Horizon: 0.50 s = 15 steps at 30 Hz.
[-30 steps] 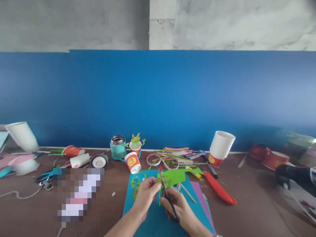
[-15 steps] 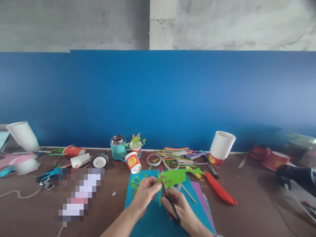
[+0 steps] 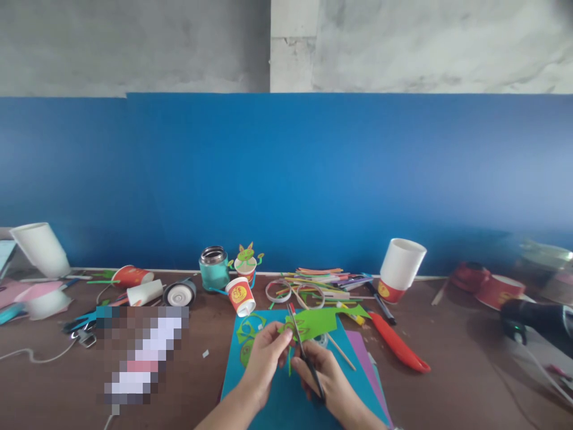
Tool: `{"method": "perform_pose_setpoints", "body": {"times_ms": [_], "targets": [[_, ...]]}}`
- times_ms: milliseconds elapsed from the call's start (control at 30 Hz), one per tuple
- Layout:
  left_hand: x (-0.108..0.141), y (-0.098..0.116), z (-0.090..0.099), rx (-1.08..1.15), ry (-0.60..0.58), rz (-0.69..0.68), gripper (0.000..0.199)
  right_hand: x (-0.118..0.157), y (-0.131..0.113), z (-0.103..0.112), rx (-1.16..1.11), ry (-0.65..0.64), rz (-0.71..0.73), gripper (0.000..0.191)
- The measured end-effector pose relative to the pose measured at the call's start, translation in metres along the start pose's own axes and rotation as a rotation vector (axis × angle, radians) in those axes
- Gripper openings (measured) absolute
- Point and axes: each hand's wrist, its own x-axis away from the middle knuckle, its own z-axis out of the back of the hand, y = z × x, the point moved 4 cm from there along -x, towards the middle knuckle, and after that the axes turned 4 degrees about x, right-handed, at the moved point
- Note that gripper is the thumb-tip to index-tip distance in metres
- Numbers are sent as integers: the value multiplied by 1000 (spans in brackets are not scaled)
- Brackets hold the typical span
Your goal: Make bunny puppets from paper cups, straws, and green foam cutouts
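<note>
In front of me, my left hand (image 3: 267, 357) pinches the left end of a green paper sheet (image 3: 319, 321) with shapes drawn on it in brown. My right hand (image 3: 323, 371) grips a pair of black-handled scissors (image 3: 310, 364), whose blades lie across the paper close to my left fingertips. A narrow green strip hangs below the sheet. Both hands are above a blue sheet (image 3: 282, 412). Cut green paper scraps (image 3: 247, 327) lie on its upper left part, beside a round green piece (image 3: 246, 353). A wooden stick (image 3: 342, 352) rests to the right.
Behind the hands stand a teal jar (image 3: 215, 272), a red-and-white paper cup (image 3: 242, 295) and a cup with a green paper figure (image 3: 246, 257). Tape rings (image 3: 278, 291) and colourful sticks (image 3: 322, 278) lie nearby. A red utility knife (image 3: 400, 345) and stacked white cups (image 3: 403, 263) are at right.
My left hand has shifted slightly to the right along the paper, uncovering more of the round green piece. The scissors stay across the sheet in my right hand.
</note>
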Motion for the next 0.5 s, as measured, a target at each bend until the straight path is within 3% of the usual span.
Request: {"method": "perform_pose_setpoints", "body": {"times_ms": [233, 500], "targets": [[3, 1, -2, 5, 48, 1, 31, 1, 2, -2, 16, -28, 14, 42], [1, 6, -2, -37, -27, 15, 31, 3, -8, -2, 27, -30, 50, 44]]}}
